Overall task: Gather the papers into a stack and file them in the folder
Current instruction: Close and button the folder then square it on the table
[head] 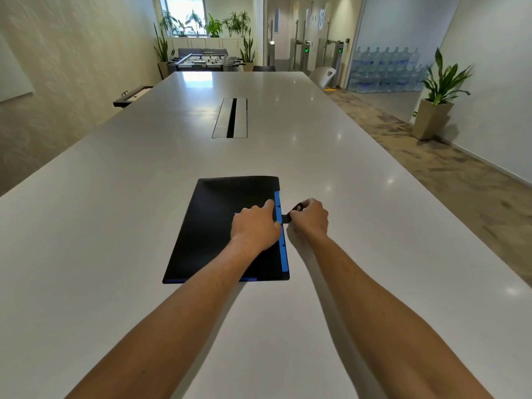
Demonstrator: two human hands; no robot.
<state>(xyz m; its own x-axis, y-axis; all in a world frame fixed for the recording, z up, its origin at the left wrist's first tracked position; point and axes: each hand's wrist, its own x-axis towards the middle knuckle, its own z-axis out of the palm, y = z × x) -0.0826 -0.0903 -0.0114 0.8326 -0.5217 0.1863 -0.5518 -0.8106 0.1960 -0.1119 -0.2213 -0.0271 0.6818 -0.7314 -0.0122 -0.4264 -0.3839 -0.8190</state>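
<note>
Now left hand (254,226) flat on closed folder (218,228) — strap (291,214) between right hand (309,218) fingers

1. The left hand (254,226) covers part of the black folder (218,226), hiding the cover beneath its palm.
2. The folder's contents are hidden under the closed cover; only a blue edge strip (281,249) shows.
3. The right hand (309,218) curls around a black strap tab (293,211), concealing most of it and its fingertips.
4. Both forearms are cut off by the bottom edge.
5. The left forearm hides part of the folder's near edge.
6. The table (115,226) runs out of frame left, right and below.
</note>
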